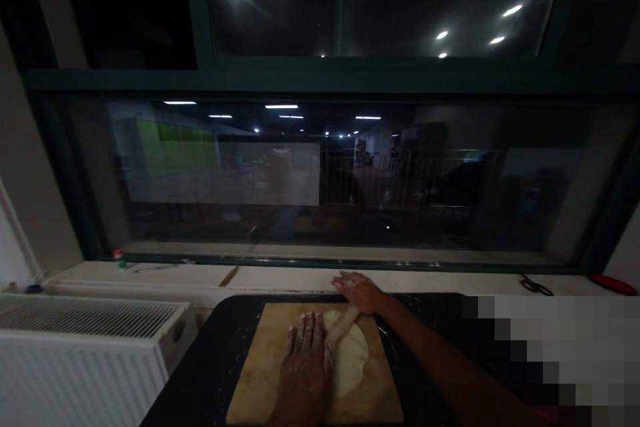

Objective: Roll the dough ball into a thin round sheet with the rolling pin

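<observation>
A pale wooden rolling pin (343, 325) lies slantwise across a flat, thin sheet of dough (354, 361). The dough rests on a wooden board (253, 373). My left hand (306, 357), dusted with flour, is palm down at the pin's near end; its fingers stretch forward and its thumb side touches the pin. Over the far end lies my right hand (357, 290), also floury, with fingers extended to the left past the board's far edge. Both hands are flat, not wrapped round the pin. Part of the dough and the pin's ends are hidden under the hands.
The board sits on a black table (200, 360) with flour specks. Behind it, a window sill (290, 278) holds black-handled scissors (537, 285), a red-rimmed object (613, 283) and a small red-and-green container (119, 259). A white radiator (85, 360) stands left.
</observation>
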A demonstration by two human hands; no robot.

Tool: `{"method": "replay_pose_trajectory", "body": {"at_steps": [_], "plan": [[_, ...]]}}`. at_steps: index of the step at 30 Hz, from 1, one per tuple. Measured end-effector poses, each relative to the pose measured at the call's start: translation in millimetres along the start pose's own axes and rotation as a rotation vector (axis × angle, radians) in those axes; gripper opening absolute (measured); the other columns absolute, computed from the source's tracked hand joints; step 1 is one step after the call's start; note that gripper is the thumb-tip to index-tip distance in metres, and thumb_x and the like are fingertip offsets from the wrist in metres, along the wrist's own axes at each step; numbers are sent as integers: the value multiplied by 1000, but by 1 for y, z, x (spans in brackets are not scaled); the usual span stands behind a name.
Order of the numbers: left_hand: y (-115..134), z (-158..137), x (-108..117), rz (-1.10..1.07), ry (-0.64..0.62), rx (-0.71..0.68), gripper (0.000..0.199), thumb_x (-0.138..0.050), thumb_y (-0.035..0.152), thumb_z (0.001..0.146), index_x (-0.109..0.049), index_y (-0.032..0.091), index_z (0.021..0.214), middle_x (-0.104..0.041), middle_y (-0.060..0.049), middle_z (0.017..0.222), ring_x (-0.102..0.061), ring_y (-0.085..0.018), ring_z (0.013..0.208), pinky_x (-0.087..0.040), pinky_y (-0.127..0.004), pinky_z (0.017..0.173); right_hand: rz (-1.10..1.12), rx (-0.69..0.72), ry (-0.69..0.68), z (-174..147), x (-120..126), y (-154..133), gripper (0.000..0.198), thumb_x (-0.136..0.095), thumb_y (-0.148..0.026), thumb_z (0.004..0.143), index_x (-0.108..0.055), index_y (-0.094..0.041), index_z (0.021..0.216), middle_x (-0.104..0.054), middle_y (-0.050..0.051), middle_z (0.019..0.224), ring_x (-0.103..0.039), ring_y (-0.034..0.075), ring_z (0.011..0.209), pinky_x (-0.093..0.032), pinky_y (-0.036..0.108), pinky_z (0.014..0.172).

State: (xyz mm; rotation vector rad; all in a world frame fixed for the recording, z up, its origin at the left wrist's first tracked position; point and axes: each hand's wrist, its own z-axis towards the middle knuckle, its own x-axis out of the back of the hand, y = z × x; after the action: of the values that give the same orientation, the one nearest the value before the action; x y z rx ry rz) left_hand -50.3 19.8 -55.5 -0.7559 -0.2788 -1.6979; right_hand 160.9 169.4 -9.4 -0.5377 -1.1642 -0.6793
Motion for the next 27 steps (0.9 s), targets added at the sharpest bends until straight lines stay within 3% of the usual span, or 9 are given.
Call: {"method": "replay_pose_trajectory", "body": {"at_steps": [4, 7, 13, 16, 19, 22, 27], "plan": [[7, 1, -2, -17, 2, -17, 43, -44, 19, 94, -55, 8, 134, -62, -14, 136, -56, -30, 127, -47, -47, 102, 13, -15, -26, -24, -14, 9, 45, -27, -24, 104, -59, -20, 136, -59, 6, 139, -47, 21, 136, -40, 40, 113], [18, -2, 11, -60, -3, -52, 47, -44, 15, 91, -53, 11, 137, -58, -13, 141, -52, -29, 131, -44, -46, 105, 46, -32, 19, -59, -12, 6, 47, -26, -25, 104, -58, -15, 136, -55, 9, 143, -45, 21, 137, -38, 40, 115], [42, -21, 51, -155, 43, -114, 49, -45, 29, 95, -48, 18, 143, -56, -5, 144, -48, -24, 135, -41, -42, 107, 113, -240, 178, -142, 6, -30, 48, -25, -34, 105, -55, -18, 140, -54, 9, 144, -43, 21, 139, -40, 45, 115], [46, -26, 57, -178, 93, -124, 47, -42, 32, 97, -48, 22, 143, -58, -1, 143, -51, -21, 131, -43, -39, 105, 62, -302, 171, -165, 10, -42, 48, -26, -37, 105, -51, -21, 143, -51, 6, 147, -39, 23, 142, -35, 48, 117], [38, -20, 53, -177, 45, -165, 48, -44, 31, 97, -47, 19, 143, -56, -3, 144, -52, -20, 131, -45, -37, 103, 13, -338, 63, -148, 12, -39, 50, -24, -36, 105, -49, -21, 144, -47, 6, 150, -34, 24, 144, -30, 50, 118], [26, -8, 44, -156, -18, -154, 48, -45, 27, 96, -48, 13, 142, -58, -8, 142, -53, -21, 130, -46, -35, 104, 20, -334, -105, -95, 13, -25, 51, -21, -29, 103, -47, -16, 146, -41, 8, 154, -26, 25, 147, -24, 52, 120], [21, 5, 31, -97, -34, -88, 48, -44, 25, 96, -47, 9, 141, -55, -12, 144, -47, -27, 136, -44, -44, 108, 87, -252, -182, -3, 0, -7, 49, -26, -37, 103, -47, -25, 146, -46, 4, 151, -33, 27, 145, -29, 55, 117]]}}
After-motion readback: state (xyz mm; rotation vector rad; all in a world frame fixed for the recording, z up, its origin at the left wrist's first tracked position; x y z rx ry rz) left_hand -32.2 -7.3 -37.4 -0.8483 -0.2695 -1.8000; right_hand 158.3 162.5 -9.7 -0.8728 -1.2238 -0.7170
